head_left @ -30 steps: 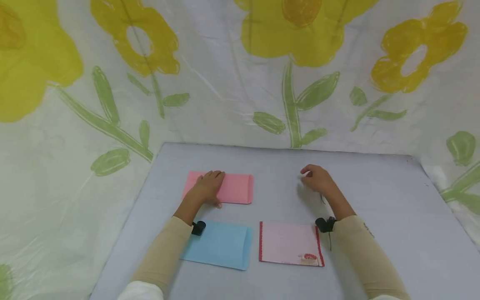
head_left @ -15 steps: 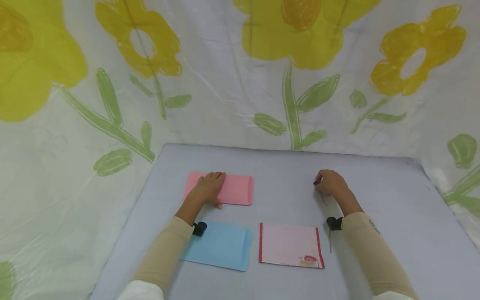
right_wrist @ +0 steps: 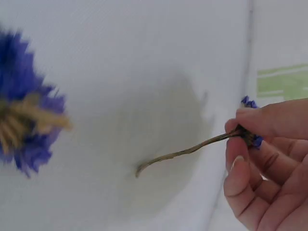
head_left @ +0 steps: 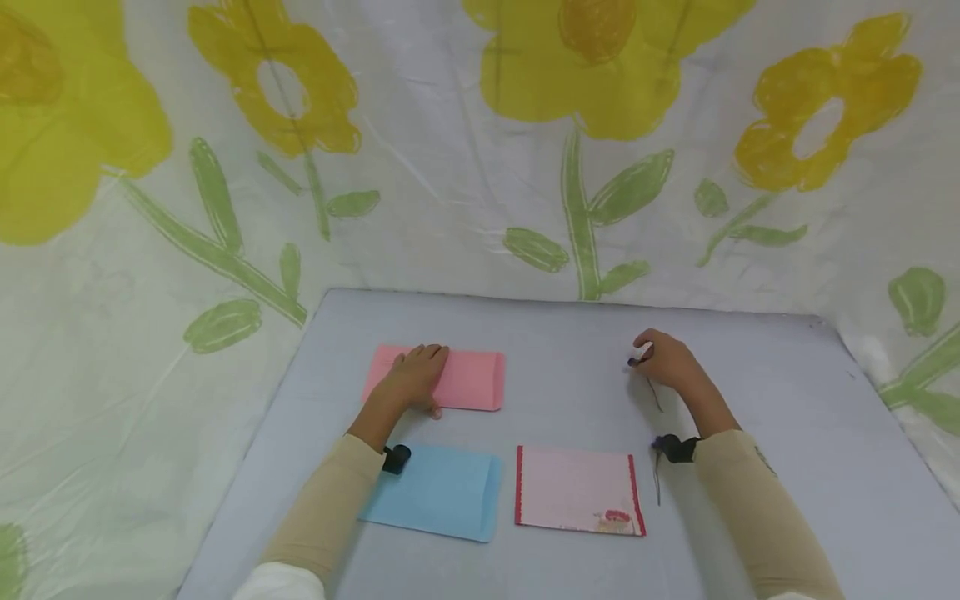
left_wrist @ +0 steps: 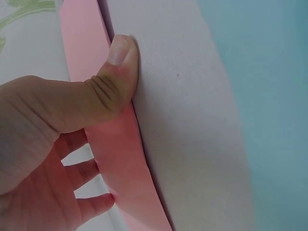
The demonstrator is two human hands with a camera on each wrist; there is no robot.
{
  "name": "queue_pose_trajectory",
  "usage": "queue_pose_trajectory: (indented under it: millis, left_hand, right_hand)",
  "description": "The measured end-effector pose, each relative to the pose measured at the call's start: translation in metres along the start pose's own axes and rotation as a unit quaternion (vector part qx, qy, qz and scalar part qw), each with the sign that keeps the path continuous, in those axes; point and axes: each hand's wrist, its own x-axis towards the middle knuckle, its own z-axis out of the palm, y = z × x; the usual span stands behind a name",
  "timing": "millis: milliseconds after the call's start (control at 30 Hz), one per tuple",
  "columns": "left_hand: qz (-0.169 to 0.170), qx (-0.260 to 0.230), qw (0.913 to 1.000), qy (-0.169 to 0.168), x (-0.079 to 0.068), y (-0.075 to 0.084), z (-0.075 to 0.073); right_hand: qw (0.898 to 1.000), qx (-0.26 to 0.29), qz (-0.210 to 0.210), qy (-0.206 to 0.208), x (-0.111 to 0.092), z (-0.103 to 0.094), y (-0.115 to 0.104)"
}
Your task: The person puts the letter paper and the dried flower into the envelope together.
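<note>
My left hand (head_left: 415, 375) rests on the pink envelope (head_left: 468, 379) at the table's back left. In the left wrist view, its fingers press along the far side of the envelope (left_wrist: 122, 163) and the thumb crosses the near edge. My right hand (head_left: 669, 362) pinches a dried flower (right_wrist: 192, 148) just under its small blue-purple head, between thumb and fingers. The thin, bent brown stem points away from the fingers, above the table. A second blue-purple dried flower (right_wrist: 29, 106) looms close and blurred in the right wrist view. In the head view this other flower (head_left: 657, 483) lies by the right wrist.
A light blue envelope (head_left: 442, 492) lies in front of the pink one, partly under the left wrist. To its right is a pale pink envelope (head_left: 577, 492) with red side edges and a small picture. A flower-patterned sheet (head_left: 450, 208) hangs behind the grey-white table (head_left: 570, 367).
My right hand has moved a little to the right with the dried flower, whose head now shows more. The right forearm has shifted right too. My left hand stays in place.
</note>
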Motion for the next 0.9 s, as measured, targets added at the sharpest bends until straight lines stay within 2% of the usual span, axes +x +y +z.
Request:
queue_pose_trajectory:
  millis: [167, 300, 400, 533, 900]
  left_hand:
    - [-0.001, 0.000, 1.0000, 0.004, 0.001, -0.002, 0.000]
    - [0.000, -0.002, 1.0000, 0.009, 0.003, -0.002, 0.001]
    - [0.002, -0.004, 0.9999, 0.013, 0.003, -0.001, 0.002]
    - [0.002, -0.007, 0.9999, 0.013, 0.003, 0.000, 0.004]
    - [-0.002, -0.003, 0.9999, 0.010, 0.002, 0.000, 0.005]
  right_hand:
    - [0.994, 0.101, -0.037, -0.025, -0.002, -0.003, -0.007]
    - [0.977, 0.202, -0.041, -0.058, -0.004, -0.004, -0.014]
    - [0.966, 0.245, -0.032, -0.076, -0.005, -0.004, -0.016]
    - [0.962, 0.259, -0.014, -0.087, -0.006, -0.001, -0.016]
    - [0.966, 0.247, -0.019, -0.078, 0.001, 0.019, -0.018]
